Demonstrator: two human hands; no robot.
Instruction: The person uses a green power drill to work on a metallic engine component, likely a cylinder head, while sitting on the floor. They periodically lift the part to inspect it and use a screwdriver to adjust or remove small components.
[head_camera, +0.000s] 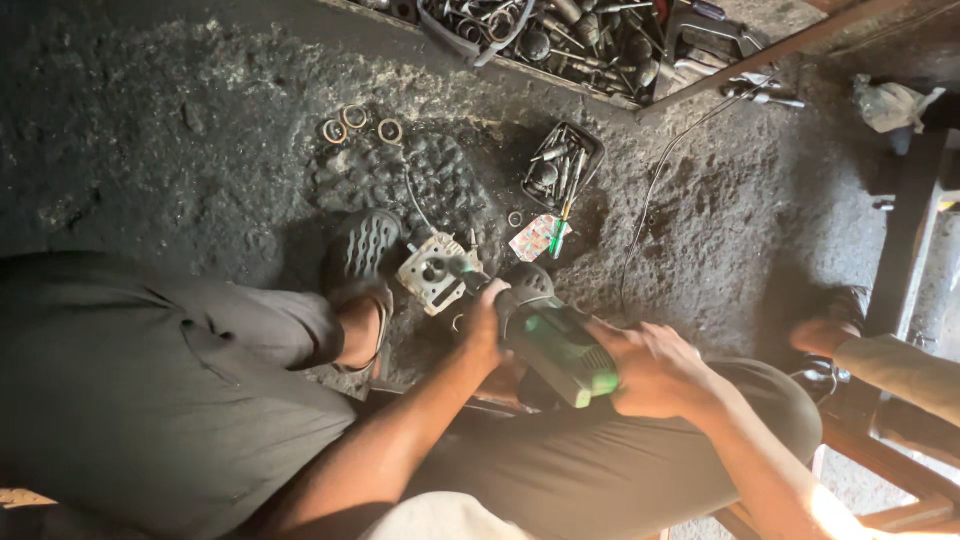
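Both my hands are clamped on a green and black power tool (560, 350) at the lower centre of the frame: my right hand (655, 372) is wrapped round its rear body, fingers closed, and my left hand (487, 322) grips its front end, close to the nose. That nose meets a pale metal engine part (432, 274), a blocky casting with a round bore, which sits on the ground just left of centre, touching the toe of my left sandal (362, 255). My knees fill the lower left and lower middle and crowd the work from both sides.

Rough, dark, oily ground (200, 150) takes up the upper half of the frame. Along the top edge runs a long tray of tools (560, 40), heaped with sockets and wrenches. Below it, right of centre, lies a small black tray (562, 165) of bits and screws. A thin cable (650, 200) trails down from the upper right toward my hands. Just beside the engine part lies a flat printed packet (535, 238) with a green-handled screwdriver (560, 235) across it. Three metal rings (355, 122) sit together at the upper left. At the right edge, another person's foot (825, 335) rests near a dark frame.
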